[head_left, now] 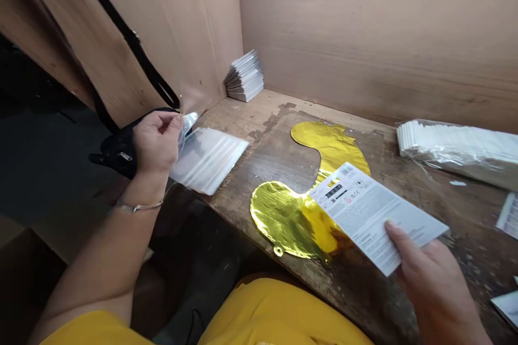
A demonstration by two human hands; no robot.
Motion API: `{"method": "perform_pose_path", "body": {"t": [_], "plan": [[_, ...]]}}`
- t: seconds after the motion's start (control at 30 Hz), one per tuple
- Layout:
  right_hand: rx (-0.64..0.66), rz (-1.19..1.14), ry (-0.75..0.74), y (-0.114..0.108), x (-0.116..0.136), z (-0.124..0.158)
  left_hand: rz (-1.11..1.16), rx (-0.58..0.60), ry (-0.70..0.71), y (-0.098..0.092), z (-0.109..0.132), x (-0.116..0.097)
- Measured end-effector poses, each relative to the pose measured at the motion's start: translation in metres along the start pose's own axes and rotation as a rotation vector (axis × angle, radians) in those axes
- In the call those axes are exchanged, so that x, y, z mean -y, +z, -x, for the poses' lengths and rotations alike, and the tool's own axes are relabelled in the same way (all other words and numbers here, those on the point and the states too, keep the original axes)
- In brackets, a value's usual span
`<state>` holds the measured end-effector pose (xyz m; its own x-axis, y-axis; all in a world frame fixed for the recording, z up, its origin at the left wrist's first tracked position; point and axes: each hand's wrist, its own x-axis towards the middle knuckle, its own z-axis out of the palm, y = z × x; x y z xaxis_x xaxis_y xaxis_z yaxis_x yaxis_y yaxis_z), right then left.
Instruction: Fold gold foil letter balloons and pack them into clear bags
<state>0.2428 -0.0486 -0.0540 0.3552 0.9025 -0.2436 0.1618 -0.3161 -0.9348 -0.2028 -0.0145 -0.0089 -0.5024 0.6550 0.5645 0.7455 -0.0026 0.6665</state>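
Left hand [157,141] upper left of centre, fingers curled, pinching the top corner of a clear plastic bag [208,160], which hangs out flat toward the table. Right hand [429,280] at lower right, partly closed, thumb on top, gripping a printed white card [370,215] with barcode and small text, too small to read. Gold foil balloon [291,221] lies flat mid-frame on a worn wooden table [243,118], its middle hidden under the card. Right wrist cut off by the bottom edge. Black zippered item [117,151] behind the left hand, hard to make out. Wrapped stack of white packets [457,151] at right edge, another white stack [245,76] in the far corner.
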Motion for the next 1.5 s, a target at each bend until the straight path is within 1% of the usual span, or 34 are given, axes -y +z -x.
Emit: {"method": "perform_pose_path", "body": {"t": [0.03,0.07,0.1,0.13,0.2,0.23,0.3,0.33,0.37,0.43,0.5,0.57,0.6,0.67,0.77,0.87,0.93,1.03,1.2,1.27,1.4,1.5], "plan": [[-0.088,-0.083,0.023,-0.002,0.004,0.001,0.103,-0.031,0.110,0.005,0.012,-0.021],[-0.178,-0.169,0.029,-0.004,0.008,0.002,0.197,0.010,0.232,0.013,0.029,-0.042],[-0.271,-0.250,0.012,-0.006,0.011,0.003,0.272,0.114,0.360,0.025,0.048,-0.061],[-0.331,-0.309,-0.037,-0.009,0.014,0.003,0.333,0.244,0.493,0.039,0.069,-0.077],[-0.393,-0.337,-0.168,-0.021,0.012,-0.001,0.408,0.507,0.727,0.073,0.110,-0.098],[-0.399,-0.300,-0.235,-0.030,0.008,-0.002,0.417,0.634,0.806,0.089,0.128,-0.103],[-0.386,-0.149,-0.323,-0.053,-0.004,-0.003,0.384,0.869,0.878,0.118,0.152,-0.108],[-0.361,-0.057,-0.338,-0.064,-0.011,-0.002,0.357,0.962,0.882,0.128,0.157,-0.109],[-0.318,0.030,-0.334,-0.074,-0.018,0.000,0.336,1.038,0.880,0.134,0.158,-0.111],[-0.198,0.154,-0.303,-0.087,-0.028,0.005,0.307,1.147,0.865,0.140,0.152,-0.115],[-0.092,0.198,-0.289,-0.089,-0.033,0.007,0.258,1.178,0.844,0.142,0.143,-0.121],[-0.061,0.219,-0.316,-0.085,-0.033,0.004,0.132,1.161,0.834,0.145,0.138,-0.125],[-0.073,0.239,-0.343,-0.081,-0.032,0.001,0.052,1.152,0.834,0.149,0.138,-0.126],[-0.126,0.315,-0.409,-0.072,-0.031,-0.005,-0.096,1.184,0.845,0.157,0.141,-0.125],[-0.187,0.468,-0.494,-0.062,-0.031,-0.009,-0.199,1.248,0.850,0.166,0.149,-0.120],[-0.144,0.543,-0.512,-0.055,-0.035,-0.003,-0.224,1.250,0.855,0.168,0.152,-0.116],[-0.085,0.534,-0.469,-0.054,-0.038,0.003,-0.230,1.257,0.867,0.167,0.152,-0.114],[0.027,0.473,-0.333,-0.057,-0.043,0.008,-0.201,1.279,0.896,0.165,0.147,-0.113],[0.293,0.189,-0.066,-0.063,-0.043,0.002,-0.090,1.351,0.929,0.162,0.139,-0.116],[0.332,0.094,0.003,-0.064,-0.041,-0.001,-0.078,1.366,0.926,0.161,0.138,-0.118],[0.355,-0.016,0.105,-0.063,-0.037,-0.007,-0.066,1.353,0.946,0.161,0.140,-0.117],[0.383,-0.038,0.146,-0.051,-0.031,-0.012,-0.035,1.350,0.975,0.161,0.141,-0.114]]}}
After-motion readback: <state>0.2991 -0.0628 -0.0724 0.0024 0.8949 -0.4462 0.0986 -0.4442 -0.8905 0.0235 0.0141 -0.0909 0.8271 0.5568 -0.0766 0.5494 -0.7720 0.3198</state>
